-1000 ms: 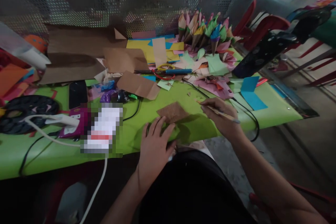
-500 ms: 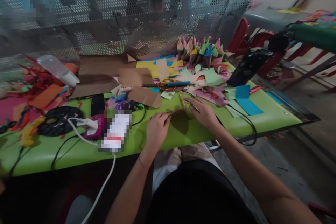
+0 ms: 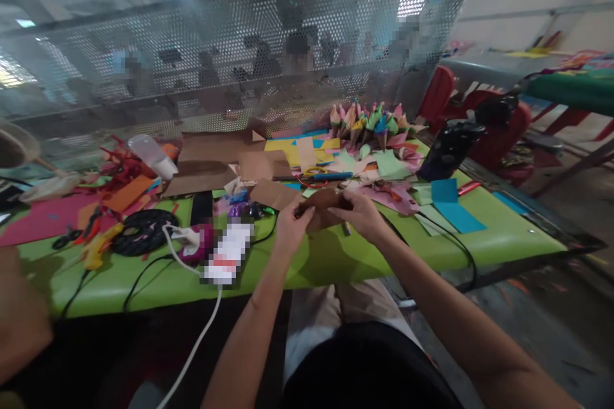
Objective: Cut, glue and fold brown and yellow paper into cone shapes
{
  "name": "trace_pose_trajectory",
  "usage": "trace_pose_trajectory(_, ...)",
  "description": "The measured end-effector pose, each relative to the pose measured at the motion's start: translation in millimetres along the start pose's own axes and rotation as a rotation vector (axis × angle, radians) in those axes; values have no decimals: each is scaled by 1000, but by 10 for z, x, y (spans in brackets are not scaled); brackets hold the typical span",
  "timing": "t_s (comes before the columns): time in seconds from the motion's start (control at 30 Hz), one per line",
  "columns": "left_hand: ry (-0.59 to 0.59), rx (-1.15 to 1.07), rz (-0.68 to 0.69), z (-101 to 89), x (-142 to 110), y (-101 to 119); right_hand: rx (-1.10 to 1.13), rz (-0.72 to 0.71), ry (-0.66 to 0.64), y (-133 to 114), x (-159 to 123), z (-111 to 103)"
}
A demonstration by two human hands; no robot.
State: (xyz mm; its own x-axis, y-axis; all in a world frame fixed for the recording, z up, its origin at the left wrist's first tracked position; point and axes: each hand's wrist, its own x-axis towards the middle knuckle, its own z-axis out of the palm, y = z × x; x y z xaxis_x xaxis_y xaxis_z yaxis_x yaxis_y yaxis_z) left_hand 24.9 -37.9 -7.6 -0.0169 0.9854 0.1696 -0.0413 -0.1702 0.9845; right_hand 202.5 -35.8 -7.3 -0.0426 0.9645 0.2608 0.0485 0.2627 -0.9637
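Note:
Between my two hands is a piece of brown paper [image 3: 327, 202], raised just above the green table and slightly curved. My left hand [image 3: 292, 227] pinches its left side with thumb and fingers. On the other side, my right hand [image 3: 363, 217] grips the right edge. A small stick-like thing [image 3: 346, 228] shows under the right hand; its kind is unclear. Another brown paper sheet [image 3: 274, 195] lies just behind my left hand. Farther back stands a cluster of small paper cones [image 3: 367, 128] with coloured tips.
Left on the green table [image 3: 316, 265] are a phone [image 3: 228, 252] with a white cable, a yellow glue gun [image 3: 103, 247] and a black round tray [image 3: 144, 232]. Blue paper [image 3: 455, 204] and a dark bottle [image 3: 451, 148] stand right. Another person's arm [image 3: 22, 316] enters at left.
My right hand has left a yellow strip-like thing and now holds the brown paper with my left hand. The paper is raised and curved. The view has tilted up; an arm appears at left.

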Motion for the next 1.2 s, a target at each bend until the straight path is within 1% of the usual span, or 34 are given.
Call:
trace_pose_trajectory(0.07,128,-110,-23,48,62,27,123,16,119,25,92,70)
trace_pose_trajectory(0.1,167,-175,-49,81,83,38,178,20,165,35,141,108)
trace_pose_trajectory(0.13,179,-244,-84,121,96,44,219,21,193,43,188,149)
trace_pose_trajectory(0.2,141,-373,-151,216,108,40,252,15,209,54,270,230)
trace_pose_trajectory(0.3,89,-425,-195,340,147,-3,266,10,185,64,339,310)
trace_pose_trajectory(0.37,81,-419,-214,365,224,-29,251,9,143,67,352,303)
trace_pose_trajectory(0.43,78,-414,-231,338,344,-29,223,12,95,64,359,233)
trace_pose_trajectory(0.5,74,-408,-252,281,481,-2,171,-15,73,51,383,115)
trace_pose_trajectory(0.53,68,-405,-267,253,547,18,135,-50,76,43,406,47)
trace_pose_trajectory(0.63,18,-401,-322,208,691,74,-33,-216,75,24,507,-143)
trace_pose_trajectory(0.7,-16,-408,-353,214,732,88,-175,-321,3,26,581,-239)
trace_pose_trajectory(0.83,-52,-435,-405,241,722,55,-435,-498,-197,60,668,-370)
trace_pose_trajectory(0.93,-62,-464,-445,218,690,25,-579,-565,-282,74,664,-408)
trace_pose_trajectory(1.0,-61,-496,-453,183,678,19,-643,-574,-300,71,648,-393)
trace_pose_trajectory(1.1,-48,-519,-454,130,671,32,-682,-590,-268,59,622,-330)
trace_pose_trajectory(1.2,-75,-464,-438,99,655,57,-659,-678,-221,57,572,-277)
